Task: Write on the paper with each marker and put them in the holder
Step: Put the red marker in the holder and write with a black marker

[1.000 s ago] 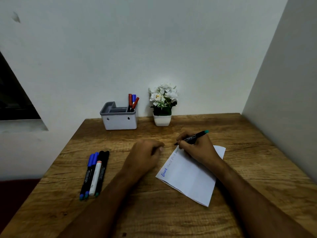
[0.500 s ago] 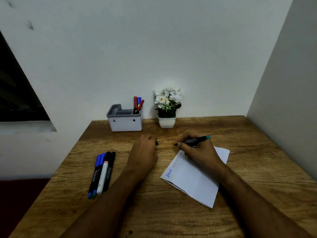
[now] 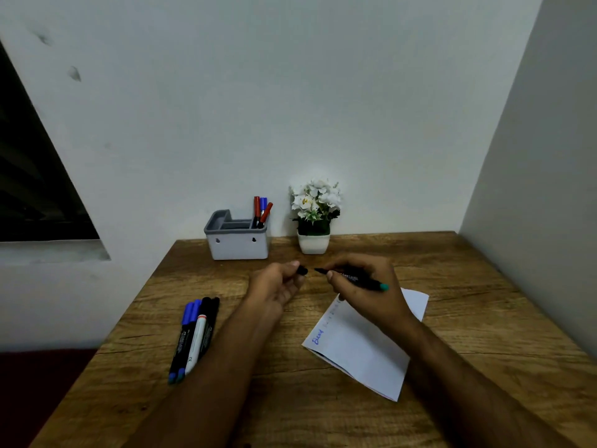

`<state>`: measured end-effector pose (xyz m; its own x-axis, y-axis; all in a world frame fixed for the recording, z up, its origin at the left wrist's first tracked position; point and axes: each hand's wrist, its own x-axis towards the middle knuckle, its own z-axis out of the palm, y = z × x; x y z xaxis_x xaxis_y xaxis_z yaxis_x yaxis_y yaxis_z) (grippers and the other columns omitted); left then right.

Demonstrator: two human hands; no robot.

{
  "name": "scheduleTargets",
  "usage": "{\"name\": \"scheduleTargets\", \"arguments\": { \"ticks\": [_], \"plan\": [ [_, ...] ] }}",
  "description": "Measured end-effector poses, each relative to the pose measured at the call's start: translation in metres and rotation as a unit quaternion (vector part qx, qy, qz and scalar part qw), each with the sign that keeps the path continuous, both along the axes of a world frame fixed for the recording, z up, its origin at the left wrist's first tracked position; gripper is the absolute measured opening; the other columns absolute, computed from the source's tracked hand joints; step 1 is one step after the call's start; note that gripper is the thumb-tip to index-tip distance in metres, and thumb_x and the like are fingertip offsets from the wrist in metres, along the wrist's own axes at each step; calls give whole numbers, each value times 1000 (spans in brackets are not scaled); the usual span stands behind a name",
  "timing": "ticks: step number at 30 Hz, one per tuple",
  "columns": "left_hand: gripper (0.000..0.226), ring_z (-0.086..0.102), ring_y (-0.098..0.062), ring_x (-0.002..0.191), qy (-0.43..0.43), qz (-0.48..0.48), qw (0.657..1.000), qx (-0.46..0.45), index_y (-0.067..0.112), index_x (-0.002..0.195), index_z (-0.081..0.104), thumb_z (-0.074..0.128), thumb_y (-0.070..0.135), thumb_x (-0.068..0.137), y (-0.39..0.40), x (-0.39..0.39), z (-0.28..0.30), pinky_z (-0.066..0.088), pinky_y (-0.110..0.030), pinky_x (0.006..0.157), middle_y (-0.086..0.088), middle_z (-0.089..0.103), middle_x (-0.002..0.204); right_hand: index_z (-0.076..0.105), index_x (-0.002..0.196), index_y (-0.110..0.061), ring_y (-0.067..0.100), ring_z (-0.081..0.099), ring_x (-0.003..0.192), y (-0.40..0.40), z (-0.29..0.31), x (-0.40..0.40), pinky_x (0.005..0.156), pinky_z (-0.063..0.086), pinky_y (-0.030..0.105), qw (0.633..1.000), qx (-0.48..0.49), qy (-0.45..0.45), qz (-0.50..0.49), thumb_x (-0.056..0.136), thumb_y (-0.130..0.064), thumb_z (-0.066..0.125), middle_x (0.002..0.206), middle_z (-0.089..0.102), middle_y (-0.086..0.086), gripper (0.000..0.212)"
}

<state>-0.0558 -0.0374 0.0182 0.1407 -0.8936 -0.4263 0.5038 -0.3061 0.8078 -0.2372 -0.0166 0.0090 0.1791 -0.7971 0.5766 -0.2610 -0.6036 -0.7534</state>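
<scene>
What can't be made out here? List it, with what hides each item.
- Head view: the writing on the paper past the blue word is too faint and small, and partly under the right hand.
- Most of the cap is hidden inside the left hand.
- The lower ends of the markers in the holder are hidden by its wall.

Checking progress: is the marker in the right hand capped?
No, the marker shows its bare tip, and the left hand pinches the cap.
</scene>
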Motion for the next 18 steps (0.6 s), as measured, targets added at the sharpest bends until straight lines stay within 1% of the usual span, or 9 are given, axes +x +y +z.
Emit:
{"name": "scheduleTargets", "arguments": {
  "ticks": [2,5,7,9,11,13,14,16,18],
  "plan": [
    [18,67,-21,81,30,2,1000,7,-5,106,67,63,-4,89,2,0,0,60,-27,73,-18,71,102,83,101,-15,13,77,85,2,0,2,72,59,24,1000,0,1,1,89,-2,74,92,80,-10,20],
    [14,67,-23,83,42,3,999,6,-7,102,66,61,-6,89,6,-3,0,59,-29,77,-19,70,98,83,100,-16,11,77,83,4,-1,5,69,57,20,1000,6,6,6,90,0,73,88,79,-14,21],
    [11,67,-24,84,44,0,999,1,-6,99,66,61,-7,89,7,-5,0,59,-29,77,-19,69,97,83,100,-15,10,76,81,4,-2,7,69,57,20,1000,4,14,4,89,-1,73,87,79,-14,20],
    [10,68,-25,86,43,-6,999,-5,-6,98,66,62,-7,89,9,-9,-1,59,-29,74,-21,70,102,82,100,-15,10,76,80,3,-4,8,69,59,24,1000,2,21,-2,89,-3,74,88,79,-12,18],
    [12,69,-26,86,46,-12,999,-11,-7,100,66,61,-7,89,12,-13,0,59,-29,75,-22,69,105,79,99,-17,13,76,78,2,-6,9,68,63,34,1000,6,18,-11,88,-8,76,86,78,-9,15],
    [17,68,-26,85,56,-16,998,-19,-8,106,65,60,-9,89,15,-18,1,58,-30,79,-24,68,108,71,90,-22,17,75,73,3,-6,10,64,63,43,1000,15,3,-23,86,-12,79,80,76,-5,14],
    [20,68,-25,85,57,-19,998,-22,-9,108,64,59,-9,89,16,-20,1,58,-31,82,-24,68,109,67,84,-25,17,74,70,3,-5,11,61,62,42,999,15,-8,-28,86,-11,80,77,74,-3,19],
    [23,69,-26,85,55,-25,998,-27,-10,111,64,59,-10,88,19,-22,3,59,-32,84,-24,68,109,62,72,-30,11,70,65,2,-4,13,56,56,31,999,1,-26,-36,85,-7,82,71,71,-2,34],
    [23,70,-27,85,54,-20,998,-26,-10,109,65,61,-11,87,20,-23,3,61,-30,76,-24,69,109,61,66,-31,7,66,62,1,-1,14,57,50,21,998,-5,-47,-36,84,-2,83,66,70,0,41]
  ]
}}
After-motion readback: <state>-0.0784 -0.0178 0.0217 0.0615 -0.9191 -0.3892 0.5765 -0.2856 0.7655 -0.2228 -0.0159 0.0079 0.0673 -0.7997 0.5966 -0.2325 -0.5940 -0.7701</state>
